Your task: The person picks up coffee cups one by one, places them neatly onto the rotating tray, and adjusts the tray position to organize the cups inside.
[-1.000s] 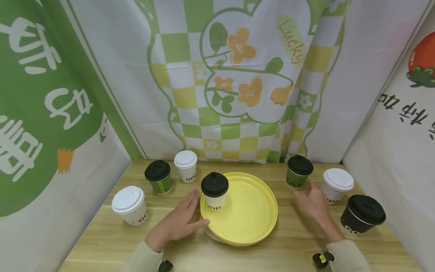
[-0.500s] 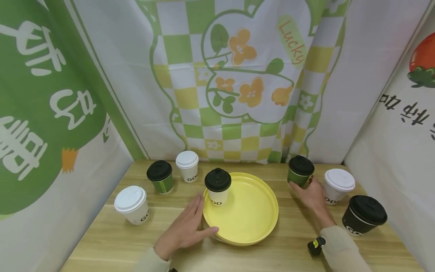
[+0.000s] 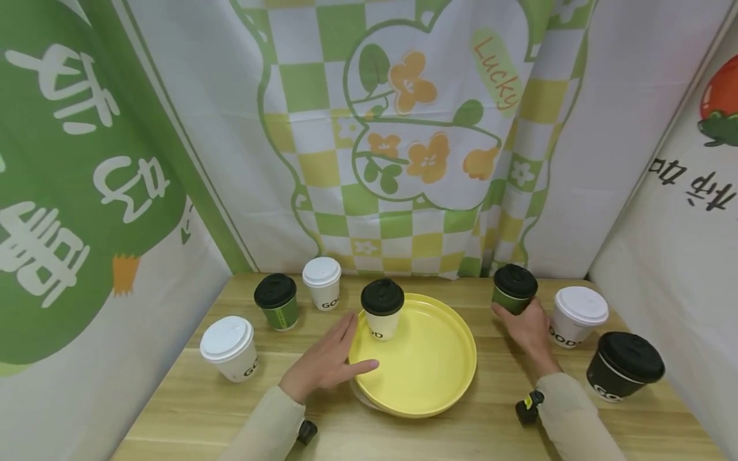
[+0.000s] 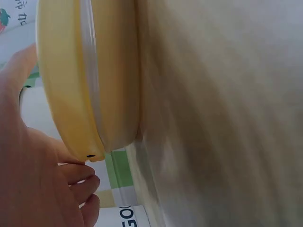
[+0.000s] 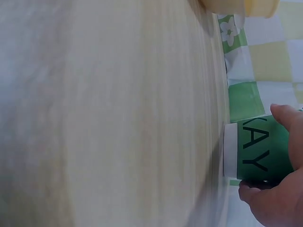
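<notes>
The right hand (image 3: 527, 330) is wrapped round the green paper cup with a black lid (image 3: 512, 289), thumb on one side and fingers on the other, as the right wrist view shows on the cup's "KAY" lettering (image 5: 258, 151); the cup stands upright on the wooden table (image 3: 190, 397), its base on the wood, just right of the yellow plate (image 3: 432, 378); the left hand (image 3: 325, 362) lies flat with straight fingers against the plate's left rim, thumb touching the edge, gripping nothing; just beyond its fingertips a white cup with a black lid (image 3: 382, 307) stands inside the plate, so one cup seems already placed there; by my reading the green cup is grasped but not yet lifted, and carrying it onto the plate is what remains; five more cups stand off the plate: left of the left hand a white-lidded white cup (image 3: 229, 347), a second green cup with a black lid (image 3: 277, 301) and a small white cup (image 3: 322, 282); right of the right hand a white cup (image 3: 578, 315), touching or nearly touching its fingers, and a black cup (image 3: 625, 365).
</notes>
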Demonstrator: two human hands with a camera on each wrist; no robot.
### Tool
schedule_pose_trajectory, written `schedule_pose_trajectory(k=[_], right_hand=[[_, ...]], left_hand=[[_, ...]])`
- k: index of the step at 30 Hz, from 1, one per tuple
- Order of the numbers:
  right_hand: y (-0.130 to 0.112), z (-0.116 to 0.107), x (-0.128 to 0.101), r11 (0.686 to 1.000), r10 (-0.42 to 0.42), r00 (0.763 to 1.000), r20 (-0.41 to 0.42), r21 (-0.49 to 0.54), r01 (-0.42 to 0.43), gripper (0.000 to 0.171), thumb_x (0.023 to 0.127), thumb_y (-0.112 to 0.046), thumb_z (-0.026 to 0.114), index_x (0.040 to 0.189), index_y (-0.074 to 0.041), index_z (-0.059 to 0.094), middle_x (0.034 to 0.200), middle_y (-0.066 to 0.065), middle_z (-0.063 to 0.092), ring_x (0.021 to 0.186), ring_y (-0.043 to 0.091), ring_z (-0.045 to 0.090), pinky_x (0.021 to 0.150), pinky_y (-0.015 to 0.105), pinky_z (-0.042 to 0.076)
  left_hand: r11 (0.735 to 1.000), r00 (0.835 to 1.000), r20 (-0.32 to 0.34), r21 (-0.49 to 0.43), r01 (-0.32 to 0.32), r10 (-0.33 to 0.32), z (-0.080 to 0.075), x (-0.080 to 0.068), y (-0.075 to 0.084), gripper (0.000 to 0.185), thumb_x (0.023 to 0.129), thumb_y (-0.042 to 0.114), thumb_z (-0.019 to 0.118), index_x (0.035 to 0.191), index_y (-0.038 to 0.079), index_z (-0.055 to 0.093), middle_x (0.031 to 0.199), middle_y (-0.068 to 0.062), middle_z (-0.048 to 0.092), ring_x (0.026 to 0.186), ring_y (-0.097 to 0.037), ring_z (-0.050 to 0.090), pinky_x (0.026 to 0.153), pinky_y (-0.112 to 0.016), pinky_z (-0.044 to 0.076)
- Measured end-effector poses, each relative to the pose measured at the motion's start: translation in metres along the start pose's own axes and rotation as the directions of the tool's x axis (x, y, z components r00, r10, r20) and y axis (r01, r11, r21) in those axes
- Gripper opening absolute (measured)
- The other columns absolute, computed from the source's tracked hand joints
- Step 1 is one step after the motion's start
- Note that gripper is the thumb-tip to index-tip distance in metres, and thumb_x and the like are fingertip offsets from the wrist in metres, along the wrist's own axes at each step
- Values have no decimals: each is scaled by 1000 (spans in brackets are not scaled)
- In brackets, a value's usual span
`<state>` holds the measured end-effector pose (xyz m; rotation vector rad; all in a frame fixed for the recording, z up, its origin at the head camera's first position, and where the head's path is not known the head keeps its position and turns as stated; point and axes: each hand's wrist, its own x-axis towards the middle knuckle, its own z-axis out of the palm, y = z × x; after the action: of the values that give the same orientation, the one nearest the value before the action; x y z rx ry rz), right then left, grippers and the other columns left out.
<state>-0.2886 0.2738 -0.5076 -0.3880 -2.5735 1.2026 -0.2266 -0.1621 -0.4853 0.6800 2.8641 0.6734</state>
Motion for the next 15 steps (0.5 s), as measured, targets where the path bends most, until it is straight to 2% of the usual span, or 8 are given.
schedule_pose_trajectory(k=[4,7,12,15], right_hand=[[-1,3,1,999,32,999,-33,9,-31,88,92,-50,78,149,8,43,139,34,59,131,52,57,112,66,46],[-1,5,1,999,49,998,-35,11,-49,91,92,-51,78,151,9,41,140,36,57,133,54,55,113,66,45],[-7,4,-1,1000,26,999,-47,19,-25,90,93,-53,77,151,7,43,140,34,59,132,52,56,113,65,45],[-18,-1,-2,999,-37,997,-62,9,38,87,92,-53,78,149,5,48,138,33,62,129,51,59,110,65,48]], left_hand=[[1000,1000,13,25,1,-2,-3,11,2,112,97,78,51,168,0,13,178,-19,7,166,-36,13,135,-51,21],[999,1000,16,43,-8,8,-4,11,4,114,96,80,50,168,0,13,178,-19,7,166,-36,12,135,-51,20],[997,1000,-4,77,-28,28,-4,-5,5,117,95,80,52,167,-4,13,177,-23,7,165,-37,13,135,-51,21],[996,1000,-18,81,-20,21,-5,-20,6,120,93,80,54,167,-3,12,177,-23,7,165,-37,14,135,-51,22]])
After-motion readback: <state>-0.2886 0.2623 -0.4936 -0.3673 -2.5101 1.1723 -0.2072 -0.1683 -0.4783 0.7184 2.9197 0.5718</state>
